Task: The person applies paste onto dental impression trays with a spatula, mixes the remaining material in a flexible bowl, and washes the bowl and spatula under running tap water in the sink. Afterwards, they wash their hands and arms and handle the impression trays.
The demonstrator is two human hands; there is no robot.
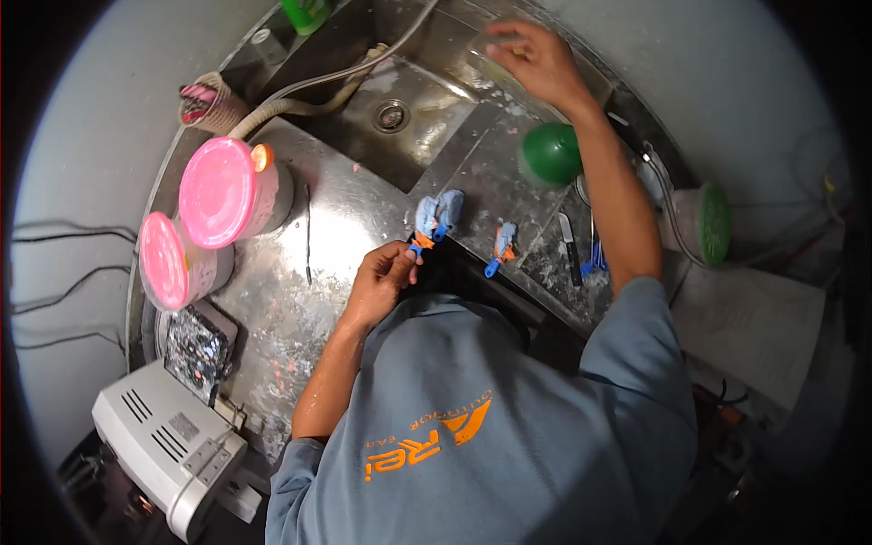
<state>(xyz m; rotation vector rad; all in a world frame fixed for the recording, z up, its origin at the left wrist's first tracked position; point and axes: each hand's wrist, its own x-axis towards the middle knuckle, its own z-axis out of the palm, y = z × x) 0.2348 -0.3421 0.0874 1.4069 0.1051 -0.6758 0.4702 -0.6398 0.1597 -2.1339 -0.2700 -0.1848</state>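
My left hand (386,277) pinches the blue handle of a dental impression tray (425,218) filled with pale blue material and marked with an orange piece. A second lump of the same material (449,209), with a blue part below, sits right against it; whether my hand holds that too is hidden. Apart from them, another filled impression tray (505,241) lies on the counter to the right. My right hand (536,64) is raised above a clear rectangular container (590,86) beyond the sink, slightly blurred. Its fingers look apart, with nothing visible in them.
A steel sink (436,136) with a hose (300,107) lies ahead. Pink-lidded tubs (216,193) and a grey-white machine (163,445) stand left. A green rubber bowl (551,154), a knife (569,250) and a green-lidded tub (713,224) are right. A thin dark tool (308,236) lies on the stained counter.
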